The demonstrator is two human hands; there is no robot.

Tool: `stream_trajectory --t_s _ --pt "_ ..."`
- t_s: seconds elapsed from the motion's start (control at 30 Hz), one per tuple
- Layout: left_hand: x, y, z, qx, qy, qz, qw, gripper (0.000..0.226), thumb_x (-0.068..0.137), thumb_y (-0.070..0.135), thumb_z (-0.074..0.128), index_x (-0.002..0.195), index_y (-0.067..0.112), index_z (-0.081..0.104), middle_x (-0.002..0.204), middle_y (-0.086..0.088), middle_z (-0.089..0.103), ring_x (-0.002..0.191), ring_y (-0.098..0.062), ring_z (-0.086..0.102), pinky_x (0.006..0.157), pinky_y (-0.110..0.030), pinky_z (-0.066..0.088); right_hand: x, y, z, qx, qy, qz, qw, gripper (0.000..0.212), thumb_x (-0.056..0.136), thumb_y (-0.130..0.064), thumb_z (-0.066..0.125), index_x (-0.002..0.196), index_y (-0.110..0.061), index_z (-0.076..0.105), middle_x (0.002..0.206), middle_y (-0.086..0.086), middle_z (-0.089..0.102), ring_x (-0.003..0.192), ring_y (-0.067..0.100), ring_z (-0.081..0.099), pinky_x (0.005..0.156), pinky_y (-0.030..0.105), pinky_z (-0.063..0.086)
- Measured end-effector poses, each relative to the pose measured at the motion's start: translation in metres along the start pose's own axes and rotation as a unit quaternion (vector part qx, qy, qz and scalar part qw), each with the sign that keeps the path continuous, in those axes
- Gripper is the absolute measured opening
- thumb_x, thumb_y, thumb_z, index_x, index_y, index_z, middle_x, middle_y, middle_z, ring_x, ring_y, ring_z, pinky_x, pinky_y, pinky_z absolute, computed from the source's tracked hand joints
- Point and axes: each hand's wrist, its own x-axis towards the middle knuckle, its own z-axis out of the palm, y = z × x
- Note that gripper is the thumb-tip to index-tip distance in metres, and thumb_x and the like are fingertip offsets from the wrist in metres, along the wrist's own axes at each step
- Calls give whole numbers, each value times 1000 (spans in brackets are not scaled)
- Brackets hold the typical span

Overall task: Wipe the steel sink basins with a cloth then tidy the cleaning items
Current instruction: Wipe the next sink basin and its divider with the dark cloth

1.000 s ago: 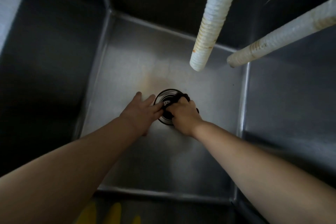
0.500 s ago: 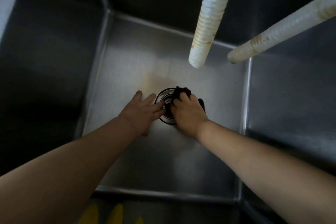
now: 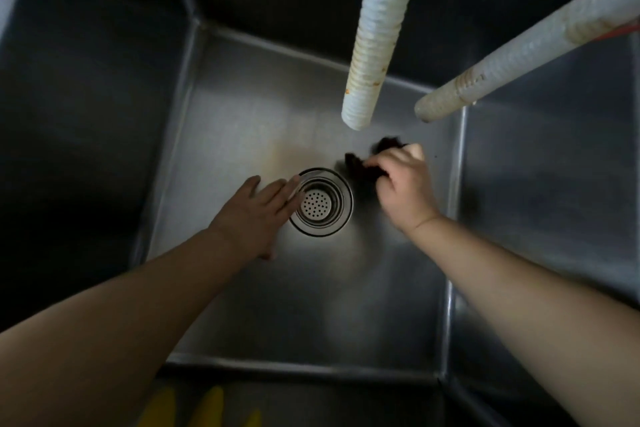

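Midway, we grip the dark cloth [image 3: 360, 163] in our right hand [image 3: 403, 184] right of the drain [image 3: 320, 201]; left hand [image 3: 258, 208] lies flat, fingers straight; basin [image 3: 242, 114] wiping continues, tidying remains

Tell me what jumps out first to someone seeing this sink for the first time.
Two pale ribbed hoses hang into view, one at top centre, the other slanting in from the upper right. Below them the round perforated drain strainer shines mid-floor of the steel basin. The left hand lies flat beside it; the right hand grips a dark cloth.
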Motion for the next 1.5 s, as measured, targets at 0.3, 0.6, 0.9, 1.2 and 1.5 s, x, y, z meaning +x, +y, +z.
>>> stream_trajectory --t_s 0.3,0.6,0.9,1.2,1.5 --pt "-1 0 8 -59 17 -75 995 118 79 67 52 143 2 -24 154 -18 -24 145 -30 -13 117 -43 -3 -42 34 41 -197 -173 32 965 61 91 -48 30 148 -31 20 158 10 13 144 34 6 113 46 3" --pt "-25 -14 10 -250 140 -245 926 99 83 57 57 149 3 7 157 -17 9 143 -31 13 115 -45 13 -138 -28 63 -198 -237 -230 923 72 80 -53 48 146 -33 26 152 12 29 139 39 24 109 58 19" --pt "-36 -51 10 -312 232 -386 836 65 89 12 55 145 0 24 149 -23 29 134 -40 28 105 -50 28 -9 -85 102 -170 -217 -265 924 54 91 -44 37 145 -34 32 154 7 27 142 35 19 115 51 14" --pt "-19 -25 9 -273 180 -285 901 69 90 25 54 148 7 22 154 -17 23 140 -33 24 115 -44 19 108 -16 76 -168 -161 -123 965 61 92 -49 23 149 -28 21 158 11 12 144 33 -1 109 37 -14" --pt "-11 -16 -5 -234 180 -206 933 63 88 21 59 143 5 35 149 -20 34 135 -37 33 109 -48 28 77 98 4 -232 -176 66 954 62 94 -53 24 150 -34 4 159 5 -5 145 29 -7 114 45 -7"
